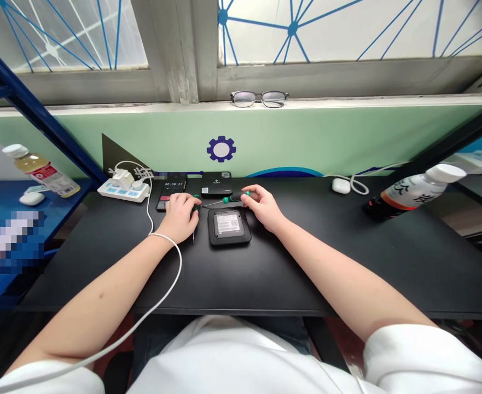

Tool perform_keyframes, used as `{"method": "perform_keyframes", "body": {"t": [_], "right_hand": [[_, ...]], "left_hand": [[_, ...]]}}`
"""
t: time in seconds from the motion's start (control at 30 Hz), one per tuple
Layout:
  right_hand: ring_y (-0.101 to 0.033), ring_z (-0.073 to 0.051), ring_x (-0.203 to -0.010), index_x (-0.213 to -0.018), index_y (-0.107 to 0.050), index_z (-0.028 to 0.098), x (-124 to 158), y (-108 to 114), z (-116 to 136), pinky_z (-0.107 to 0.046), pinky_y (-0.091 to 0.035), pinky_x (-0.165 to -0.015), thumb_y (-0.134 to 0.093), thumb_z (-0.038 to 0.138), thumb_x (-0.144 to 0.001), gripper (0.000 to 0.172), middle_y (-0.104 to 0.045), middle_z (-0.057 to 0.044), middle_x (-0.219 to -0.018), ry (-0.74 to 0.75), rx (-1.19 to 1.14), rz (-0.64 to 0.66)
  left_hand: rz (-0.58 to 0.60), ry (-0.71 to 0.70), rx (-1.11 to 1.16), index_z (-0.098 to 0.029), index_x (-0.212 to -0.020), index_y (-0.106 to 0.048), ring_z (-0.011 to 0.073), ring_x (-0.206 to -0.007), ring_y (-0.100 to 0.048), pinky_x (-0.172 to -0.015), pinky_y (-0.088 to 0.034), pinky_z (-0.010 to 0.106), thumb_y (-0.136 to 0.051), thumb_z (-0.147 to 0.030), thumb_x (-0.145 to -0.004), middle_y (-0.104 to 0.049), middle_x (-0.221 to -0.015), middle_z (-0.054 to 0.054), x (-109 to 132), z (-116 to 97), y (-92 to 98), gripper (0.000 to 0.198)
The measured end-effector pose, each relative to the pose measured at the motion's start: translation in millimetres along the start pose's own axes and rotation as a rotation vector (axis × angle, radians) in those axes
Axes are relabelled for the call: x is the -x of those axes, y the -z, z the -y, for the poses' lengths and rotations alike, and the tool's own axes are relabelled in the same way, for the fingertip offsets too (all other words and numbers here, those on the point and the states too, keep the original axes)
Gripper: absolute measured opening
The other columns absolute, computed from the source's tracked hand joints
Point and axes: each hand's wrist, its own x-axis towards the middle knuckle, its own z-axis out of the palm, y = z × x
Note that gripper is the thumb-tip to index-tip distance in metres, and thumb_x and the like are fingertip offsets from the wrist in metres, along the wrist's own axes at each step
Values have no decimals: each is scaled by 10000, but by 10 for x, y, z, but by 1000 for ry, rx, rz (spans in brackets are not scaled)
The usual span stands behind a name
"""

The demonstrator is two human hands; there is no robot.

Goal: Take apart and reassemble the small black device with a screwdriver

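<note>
My left hand (180, 216) is closed round the green-capped handle of a small screwdriver (194, 219), whose thin shaft points down toward the table's near side. My right hand (262, 205) pinches the black handle of a second green-tipped screwdriver (229, 200) lying across the desk. Between the hands lies a small black square device (228, 226), label side up. A similar black box (216, 184) sits just behind it.
A phone (172, 191) showing a timer lies left of the box. A white power strip (123, 189) with a cable stands at the back left, bottles (415, 192) and an earbud case (341, 185) at the right. Glasses (259, 98) rest on the sill. A blue shelf (3, 219) flanks the black desk (306, 262).
</note>
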Motion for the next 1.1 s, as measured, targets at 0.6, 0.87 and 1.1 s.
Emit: {"method": "perform_keyframes", "body": {"t": [0.6,0.87,1.1], "right_hand": [[-467,-120,-544,-947,-655,253,-323,288,-168,-257,-398,-525,-689,475,-829,254,-507,79,-643,97,-190,-448],[-462,-110,-523,-934,-651,246,-334,264,-179,-256,-392,-507,-679,479,-824,259,-528,78,-652,113,-171,-474],[-429,-106,-518,-909,-670,237,-302,208,-145,-258,-364,-499,-691,459,-807,245,-527,66,-661,128,-149,-432]], "left_hand": [[355,-360,94,-171,-1513,-581,434,-1567,-455,-1266,-344,632,-795,-621,-888,-498,-1677,248,61,-257,80,800],[399,-305,18,-168,-1434,-622,430,-1569,-467,-1320,-242,676,-825,-561,-836,-522,-1664,239,26,-207,211,743],[343,-305,41,-172,-1446,-632,458,-1598,-400,-1348,-189,703,-837,-626,-806,-537,-1649,219,13,-142,212,811]]}}
